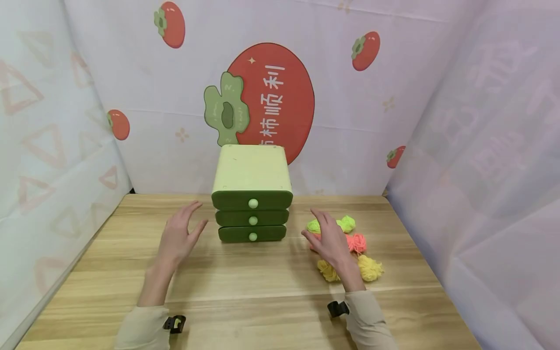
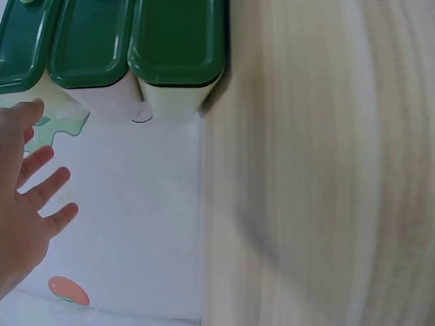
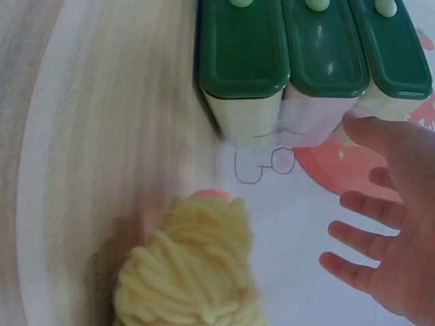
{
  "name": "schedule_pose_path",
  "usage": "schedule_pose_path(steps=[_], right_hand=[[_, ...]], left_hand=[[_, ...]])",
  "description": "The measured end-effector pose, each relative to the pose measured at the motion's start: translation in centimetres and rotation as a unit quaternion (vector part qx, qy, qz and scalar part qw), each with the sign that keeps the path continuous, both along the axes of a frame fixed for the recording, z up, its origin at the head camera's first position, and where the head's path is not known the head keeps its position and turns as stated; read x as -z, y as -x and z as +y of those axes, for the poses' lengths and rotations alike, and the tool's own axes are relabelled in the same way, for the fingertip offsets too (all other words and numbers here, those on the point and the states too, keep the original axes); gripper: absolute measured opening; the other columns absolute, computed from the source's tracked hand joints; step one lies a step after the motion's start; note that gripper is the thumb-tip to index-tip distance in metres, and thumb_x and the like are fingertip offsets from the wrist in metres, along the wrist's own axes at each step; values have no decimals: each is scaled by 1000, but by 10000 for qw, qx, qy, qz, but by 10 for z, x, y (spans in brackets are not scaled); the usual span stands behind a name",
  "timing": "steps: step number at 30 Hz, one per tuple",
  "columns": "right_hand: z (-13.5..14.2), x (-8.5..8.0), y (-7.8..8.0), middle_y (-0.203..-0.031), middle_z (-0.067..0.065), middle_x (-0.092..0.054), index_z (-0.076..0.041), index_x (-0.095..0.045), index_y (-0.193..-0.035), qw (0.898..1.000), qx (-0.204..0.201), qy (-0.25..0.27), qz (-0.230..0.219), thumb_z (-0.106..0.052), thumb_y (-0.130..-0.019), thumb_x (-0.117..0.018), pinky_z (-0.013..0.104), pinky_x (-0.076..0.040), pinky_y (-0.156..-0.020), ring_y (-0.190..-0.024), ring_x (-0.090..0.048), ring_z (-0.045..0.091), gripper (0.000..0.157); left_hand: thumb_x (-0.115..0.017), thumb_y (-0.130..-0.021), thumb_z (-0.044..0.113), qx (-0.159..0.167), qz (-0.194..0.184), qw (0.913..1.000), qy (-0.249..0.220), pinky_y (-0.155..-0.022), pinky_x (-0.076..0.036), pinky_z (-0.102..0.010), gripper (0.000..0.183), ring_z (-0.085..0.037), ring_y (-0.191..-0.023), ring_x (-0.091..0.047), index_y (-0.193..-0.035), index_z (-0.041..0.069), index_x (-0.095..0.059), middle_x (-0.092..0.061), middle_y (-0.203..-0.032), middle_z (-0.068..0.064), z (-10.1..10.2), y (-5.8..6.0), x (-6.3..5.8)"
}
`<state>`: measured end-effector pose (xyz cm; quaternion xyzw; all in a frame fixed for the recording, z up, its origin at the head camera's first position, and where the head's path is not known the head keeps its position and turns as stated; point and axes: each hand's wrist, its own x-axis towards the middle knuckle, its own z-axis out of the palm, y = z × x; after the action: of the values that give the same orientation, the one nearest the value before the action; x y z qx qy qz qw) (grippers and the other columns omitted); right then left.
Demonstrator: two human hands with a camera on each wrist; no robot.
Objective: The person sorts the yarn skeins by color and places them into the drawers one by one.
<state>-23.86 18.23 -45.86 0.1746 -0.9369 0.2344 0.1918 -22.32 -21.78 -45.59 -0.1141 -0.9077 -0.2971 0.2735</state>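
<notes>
A small drawer cabinet (image 1: pixel 252 167) with a pale green top and dark green drawer fronts stands at the back middle of the table, its drawers closed. To its left my left hand (image 1: pixel 178 236) hovers with fingers spread, holding nothing. On the other side my right hand (image 1: pixel 331 243) is held up likewise, fingers apart and nothing in them. In the head view it overlaps three bundles of yarn: lime green (image 1: pixel 347 224), coral pink (image 1: pixel 358 243) and yellow (image 1: pixel 370 269). The right wrist view shows the yellow yarn (image 3: pixel 190 272) below that hand, and round pale knobs on the drawer fronts.
The wooden table (image 1: pixel 245 301) ends at a white cloth backdrop (image 1: pixel 175 160) printed with persimmons, close behind the cabinet. Cloth side walls (image 1: pixel 494 194) rise along the left and right table edges. A black strap mount (image 1: pixel 338 308) sits at each wrist.
</notes>
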Motion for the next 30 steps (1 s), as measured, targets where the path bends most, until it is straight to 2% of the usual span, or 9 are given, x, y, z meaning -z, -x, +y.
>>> schedule_pose_path(steps=[5, 10, 12, 15, 19, 23, 30], right_hand=[[-8, -4, 3, -117, 11, -66, -10, -59, -135, 9973, -110, 301, 657, -31, -91, -73, 46, -55, -85, -106, -64, 29, 51], [-19, -15, 2, -105, 7, -69, -11, -65, -125, 9914, -228, 530, 1174, -26, -91, -74, 39, -56, -75, -95, -67, 23, 38], [-24, -21, 2, -102, 6, -70, -10, -66, -122, 9880, -357, 624, 1368, -23, -91, -75, 38, -56, -73, -91, -68, 22, 35], [-35, -31, 3, -97, 7, -70, -7, -68, -118, 9802, -649, 731, 1720, -17, -89, -76, 37, -57, -70, -85, -68, 23, 32], [-54, -40, 6, -91, 7, -71, -4, -68, -115, 9703, -1063, 660, 2071, -13, -89, -75, 31, -55, -64, -77, -69, 20, 28], [-75, -48, 7, -86, 2, -69, -7, -67, -116, 9670, -1366, 457, 2102, -16, -91, -72, 22, -50, -55, -68, -66, 11, 27], [-107, -49, 13, -84, -3, -68, -11, -67, -117, 9656, -1557, 168, 2078, -19, -92, -71, 17, -43, -49, -59, -56, 3, 26]], left_hand=[[-64, -97, 13, 276, 347, 9974, -566, -99, -44, -59, 37, -40, -122, -56, -132, 4, -58, -60, -131, -19, -1, 6, -7], [-59, -100, 12, 544, 351, 9917, -1107, -97, -45, -55, 31, -36, -116, -57, -130, 3, -59, -61, -127, -18, 2, 13, -18], [-58, -101, 11, 638, 360, 9882, -1346, -98, -45, -48, 29, -33, -114, -58, -129, 2, -60, -61, -127, -17, 3, 18, -23], [-57, -101, 10, 730, 404, 9830, -1638, -96, -46, -31, 28, -26, -111, -60, -127, 2, -62, -62, -126, -15, 4, 25, -31], [-57, -102, 13, 726, 309, 9791, -1875, -92, -43, -15, 27, -9, -108, -59, -127, 6, -64, -63, -125, -11, 6, 32, -40], [-58, -102, 15, 663, 113, 9763, -2056, -92, -43, -15, 27, 4, -105, -55, -127, 9, -65, -64, -124, -10, 12, 35, -52], [-60, -100, 13, 796, -242, 9697, -2299, -94, -47, -23, 28, 1, -106, -57, -124, -1, -65, -62, -127, -17, 30, 26, -87]])
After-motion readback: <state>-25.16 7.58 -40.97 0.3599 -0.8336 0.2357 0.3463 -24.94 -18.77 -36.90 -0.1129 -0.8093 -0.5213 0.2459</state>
